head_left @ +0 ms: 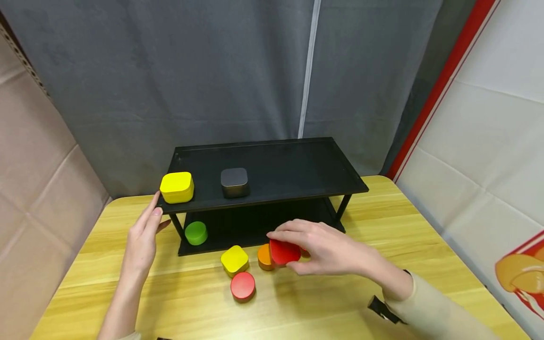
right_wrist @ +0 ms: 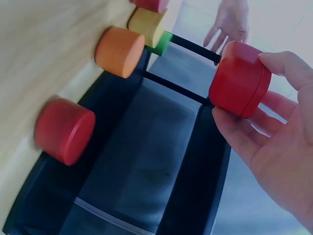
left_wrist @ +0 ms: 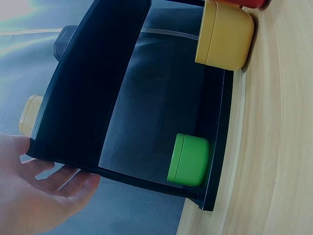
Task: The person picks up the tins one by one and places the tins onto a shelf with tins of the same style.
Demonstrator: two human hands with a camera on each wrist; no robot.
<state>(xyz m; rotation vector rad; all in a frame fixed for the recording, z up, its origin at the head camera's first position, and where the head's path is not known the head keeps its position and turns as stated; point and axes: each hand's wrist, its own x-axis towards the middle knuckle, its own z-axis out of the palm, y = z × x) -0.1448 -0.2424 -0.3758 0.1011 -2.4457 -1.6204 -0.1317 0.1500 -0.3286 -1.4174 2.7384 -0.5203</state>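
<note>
My right hand (head_left: 320,246) pinches a red rounded-square box (head_left: 284,253) with a lid seam, thumb on one side and fingertips on the other. In the right wrist view this red box (right_wrist: 238,81) is held off the table, beside the shelf. A two-tier black shelf (head_left: 276,165) stands at the back of the table. At its upper left corner my left hand (head_left: 142,241) grips the edge, as the left wrist view also shows the hand (left_wrist: 44,196) there. Close to those fingers, a yellow box (head_left: 177,187) sits on the top tier.
A black box (head_left: 234,182) stands on the top tier, and a green round box (head_left: 196,233) on the lower tier. Before the shelf lie a yellow box (head_left: 234,260), a red round box (head_left: 243,286), an orange round box (head_left: 265,258) and another red round box (right_wrist: 66,132). A grey curtain (head_left: 212,85) hangs behind.
</note>
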